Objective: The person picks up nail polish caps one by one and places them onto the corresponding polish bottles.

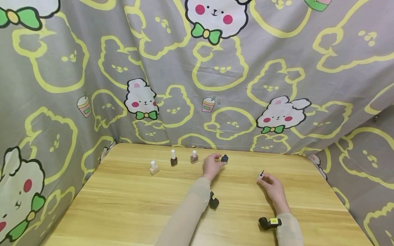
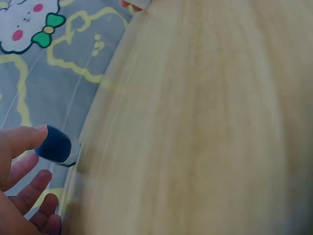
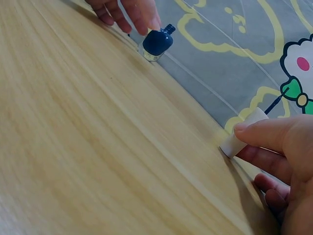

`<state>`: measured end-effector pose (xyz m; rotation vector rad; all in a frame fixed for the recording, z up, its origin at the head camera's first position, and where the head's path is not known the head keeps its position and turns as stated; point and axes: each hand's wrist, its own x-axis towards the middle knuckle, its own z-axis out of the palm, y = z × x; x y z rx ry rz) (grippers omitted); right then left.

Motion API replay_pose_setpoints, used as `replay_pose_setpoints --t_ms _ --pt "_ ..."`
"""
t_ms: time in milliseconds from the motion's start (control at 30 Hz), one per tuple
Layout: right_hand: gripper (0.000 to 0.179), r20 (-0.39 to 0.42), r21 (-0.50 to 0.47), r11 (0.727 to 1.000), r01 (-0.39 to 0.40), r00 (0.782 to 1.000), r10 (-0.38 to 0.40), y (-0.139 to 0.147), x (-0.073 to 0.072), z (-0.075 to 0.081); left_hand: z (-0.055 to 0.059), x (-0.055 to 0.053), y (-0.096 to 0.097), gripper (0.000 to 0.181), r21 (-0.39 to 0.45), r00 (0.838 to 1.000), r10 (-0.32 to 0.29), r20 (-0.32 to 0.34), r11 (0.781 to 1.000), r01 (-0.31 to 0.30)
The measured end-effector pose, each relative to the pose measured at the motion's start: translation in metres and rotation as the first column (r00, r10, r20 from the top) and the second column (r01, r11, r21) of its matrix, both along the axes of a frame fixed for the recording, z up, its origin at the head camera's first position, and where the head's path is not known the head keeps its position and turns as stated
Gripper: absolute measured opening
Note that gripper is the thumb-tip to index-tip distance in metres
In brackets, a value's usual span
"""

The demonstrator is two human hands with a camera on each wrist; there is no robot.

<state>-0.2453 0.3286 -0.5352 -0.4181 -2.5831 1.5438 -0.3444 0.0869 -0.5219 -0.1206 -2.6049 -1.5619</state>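
Note:
My left hand [image 1: 213, 166] reaches to the far side of the table, thumb and finger pinching a small dark-blue nail polish bottle [image 1: 225, 159]. The bottle is uncapped, its threaded neck bare in the right wrist view, and clear glass shows at its base [image 3: 150, 55]. Further right, my right hand [image 1: 274, 189] pinches the white nail polish cap [image 3: 243, 133] between thumb and fingers. The cap is turned over, so its thin dark brush [image 3: 277, 103] points upward. In the left wrist view, the blue bottle [image 2: 55, 145] sits at the fingertips while the other fingers curl loosely.
Left of my left hand stand three capped nail polish bottles: a pinkish-brown one [image 1: 194, 158], a dark brown one [image 1: 173, 160] and a pale beige one [image 1: 154, 168]. A patterned grey curtain [image 1: 175, 75] hangs behind the wooden table [image 1: 129, 205].

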Motion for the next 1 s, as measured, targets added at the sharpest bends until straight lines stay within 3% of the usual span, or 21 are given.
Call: replay_pose_setpoints --t_ms 200,433,1000 --pt "0.043 0.007 -0.004 1.0 0.001 1.0 0.0 0.0 0.001 0.0 0.003 0.001 0.01 0.036 -0.084 0.999 0.029 -0.026 0.996 -0.031" --pt "0.043 0.01 -0.004 1.0 0.008 1.0 -0.008 0.0 0.002 0.0 0.003 0.001 0.016 0.034 -0.146 0.999 0.047 -0.007 0.988 -0.047" --pt "0.043 0.009 -0.014 1.0 0.009 1.0 -0.009 0.001 0.0 0.0 0.005 0.002 0.015 0.024 -0.159 0.999 0.05 0.003 0.986 -0.049"
